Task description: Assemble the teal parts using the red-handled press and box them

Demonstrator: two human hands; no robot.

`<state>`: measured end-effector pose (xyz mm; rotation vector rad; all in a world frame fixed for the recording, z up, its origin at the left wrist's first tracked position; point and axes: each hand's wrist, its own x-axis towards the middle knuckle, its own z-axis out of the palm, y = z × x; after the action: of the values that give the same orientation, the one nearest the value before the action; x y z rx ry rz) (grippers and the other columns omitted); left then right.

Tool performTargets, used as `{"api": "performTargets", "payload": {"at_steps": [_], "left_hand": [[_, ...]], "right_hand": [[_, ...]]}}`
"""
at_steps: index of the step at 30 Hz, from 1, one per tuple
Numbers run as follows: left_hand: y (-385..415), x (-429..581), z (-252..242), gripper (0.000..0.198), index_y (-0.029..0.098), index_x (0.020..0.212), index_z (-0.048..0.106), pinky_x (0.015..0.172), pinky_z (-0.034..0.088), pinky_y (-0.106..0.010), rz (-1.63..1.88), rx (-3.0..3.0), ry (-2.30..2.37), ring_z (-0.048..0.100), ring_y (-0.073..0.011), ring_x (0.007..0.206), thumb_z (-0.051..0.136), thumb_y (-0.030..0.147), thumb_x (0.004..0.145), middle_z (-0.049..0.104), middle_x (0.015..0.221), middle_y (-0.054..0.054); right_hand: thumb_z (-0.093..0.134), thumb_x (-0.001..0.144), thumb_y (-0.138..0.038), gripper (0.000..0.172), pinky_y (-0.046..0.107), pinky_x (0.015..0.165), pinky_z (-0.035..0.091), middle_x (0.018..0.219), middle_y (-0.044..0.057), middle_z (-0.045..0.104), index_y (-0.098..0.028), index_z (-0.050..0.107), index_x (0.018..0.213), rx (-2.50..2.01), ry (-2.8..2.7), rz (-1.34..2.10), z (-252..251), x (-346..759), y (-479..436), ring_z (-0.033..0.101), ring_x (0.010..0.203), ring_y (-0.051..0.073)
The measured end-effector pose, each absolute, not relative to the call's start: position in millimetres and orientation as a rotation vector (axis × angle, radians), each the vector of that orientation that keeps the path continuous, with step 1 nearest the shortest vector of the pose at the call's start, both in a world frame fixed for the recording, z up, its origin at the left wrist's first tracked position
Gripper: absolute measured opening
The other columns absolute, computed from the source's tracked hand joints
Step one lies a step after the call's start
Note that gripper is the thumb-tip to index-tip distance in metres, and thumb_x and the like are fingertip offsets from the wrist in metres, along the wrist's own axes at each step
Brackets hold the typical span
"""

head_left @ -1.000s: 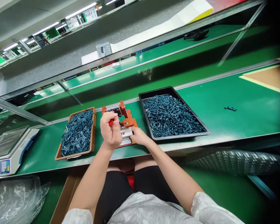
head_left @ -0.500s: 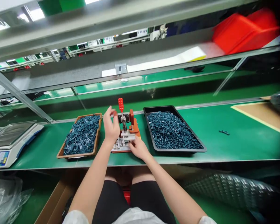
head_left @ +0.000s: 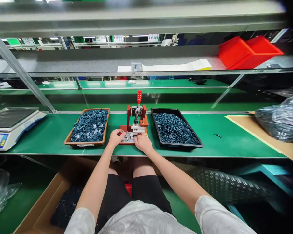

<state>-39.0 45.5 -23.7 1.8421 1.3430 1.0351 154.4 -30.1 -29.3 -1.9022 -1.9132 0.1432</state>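
Observation:
A toggle-clamp press fixture (head_left: 138, 128) stands in front of me on the green bench, its red handle (head_left: 139, 97) pointing straight up. My left hand (head_left: 115, 137) is at the fixture's left end, fingers closed near a small red part; what they grip is mostly hidden. At the front, under the silver block, my right hand (head_left: 144, 143) has its thumb and fingers pinched together, and I cannot make out what is in them. A brown tray (head_left: 66, 140) of small dark blue-green plastic parts lies to the left. To the right is a black tray (head_left: 200, 145) of similar parts.
A digital scale (head_left: 12, 128) sits at the far left. One loose part (head_left: 218, 135) lies right of the black tray, near a cardboard sheet (head_left: 254, 131) and a plastic-wrapped bundle (head_left: 282, 118). Above, a shelf carries a red bin (head_left: 236, 53). An open carton (head_left: 47, 198) is below the bench.
My left hand has come down from beside the red handle to the fixture's left end, its fingers closing. My right hand stays at the fixture's front. The view has levelled.

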Motion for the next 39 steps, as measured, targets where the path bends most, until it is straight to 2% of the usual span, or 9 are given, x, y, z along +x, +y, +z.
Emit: {"api": "performTargets", "payload": {"at_steps": [2,4,8,11,20,24,28,35,39], "left_hand": [[50.0,-34.2,-27.0,0.019,0.017,0.079,0.066,0.098,0.047,-0.035,1.059,1.824,1.341,0.065,-0.0239,0.102,0.076,0.033,0.079,0.074,0.098,-0.01],[54.5,-30.8,-31.7,0.02,0.018,0.082,0.066,0.099,0.045,-0.036,1.094,1.772,1.325,0.064,-0.0254,0.105,0.073,0.037,0.082,0.073,0.098,-0.01],[63.7,-29.5,-40.6,0.049,0.016,0.094,0.067,0.092,0.049,-0.036,1.186,1.538,1.239,0.067,-0.0249,0.099,0.039,0.056,0.101,0.074,0.096,-0.012],[67.7,-30.1,-43.4,0.073,0.013,0.096,0.067,0.081,0.053,-0.035,1.222,1.349,1.127,0.07,-0.0236,0.085,0.018,0.068,0.101,0.074,0.083,-0.012],[61.9,-29.9,-42.2,0.072,0.014,0.085,0.072,0.073,0.05,-0.032,1.276,1.116,0.834,0.066,-0.0216,0.071,0.048,0.082,0.086,0.059,0.05,-0.003],[58.1,-27.9,-49.3,0.073,0.014,0.102,0.072,0.067,0.048,-0.029,1.301,1.036,0.778,0.06,-0.0178,0.063,0.061,0.082,0.078,0.049,0.047,0.004],[52.7,-28.0,-51.6,0.07,0.014,0.109,0.07,0.057,0.042,-0.026,1.273,0.92,0.755,0.044,-0.0116,0.047,0.068,0.076,0.078,0.038,0.044,0.009],[48.2,-31.6,-45.0,0.058,0.015,0.096,0.07,0.048,0.032,-0.022,1.255,0.908,0.838,0.045,-0.0105,0.047,0.071,0.07,0.078,0.043,0.046,0.007],[48.0,-29.3,-47.9,0.048,0.016,0.087,0.065,0.045,0.028,-0.021,1.285,0.932,0.975,0.04,-0.0077,0.043,0.067,0.064,0.083,0.055,0.053,0.005]], "right_hand": [[0.04,0.108,-0.032,0.035,0.037,0.104,0.044,0.132,0.019,0.062,-0.014,0.066,0.125,-1.935,-1.909,0.133,-30.6,154.7,-29.7,0.061,0.119,0.03],[0.038,0.109,-0.035,0.038,0.037,0.103,0.044,0.131,0.018,0.062,-0.016,0.066,0.126,-1.972,-1.9,0.123,-31.8,155.4,-29.2,0.062,0.116,0.029],[0.036,0.11,-0.037,0.039,0.035,0.102,0.045,0.129,0.015,0.064,-0.018,0.066,0.125,-2.032,-1.903,0.083,-32.8,156.5,-28.0,0.064,0.112,0.027],[0.037,0.109,-0.035,0.037,0.033,0.102,0.045,0.13,0.014,0.064,-0.017,0.067,0.123,-2.065,-1.913,0.027,-32.8,157.0,-27.5,0.064,0.113,0.026],[0.042,0.105,-0.025,0.034,0.03,0.102,0.046,0.131,0.014,0.067,-0.015,0.067,0.126,-2.087,-1.92,-0.043,-39.1,163.9,-24.6,0.063,0.118,0.025],[0.038,0.105,-0.024,0.038,0.034,0.106,0.045,0.131,0.015,0.067,-0.015,0.068,0.126,-2.093,-1.928,-0.001,-48.0,170.2,-22.2,0.062,0.123,0.028],[0.037,0.105,-0.026,0.039,0.039,0.108,0.045,0.123,0.017,0.071,-0.014,0.072,0.118,-2.127,-1.953,0.034,-53.5,173.3,-23.7,0.064,0.119,0.03],[0.039,0.103,-0.025,0.042,0.039,0.106,0.048,0.119,0.015,0.073,-0.013,0.066,0.133,-2.064,-2.005,-0.004,-51.0,166.7,-25.4,0.066,0.114,0.028],[0.048,0.102,-0.026,0.032,0.036,0.104,0.049,0.116,0.014,0.073,-0.014,0.072,0.118,-2.104,-2.035,-0.045,-47.7,164.5,-23.1,0.066,0.112,0.027]]}}
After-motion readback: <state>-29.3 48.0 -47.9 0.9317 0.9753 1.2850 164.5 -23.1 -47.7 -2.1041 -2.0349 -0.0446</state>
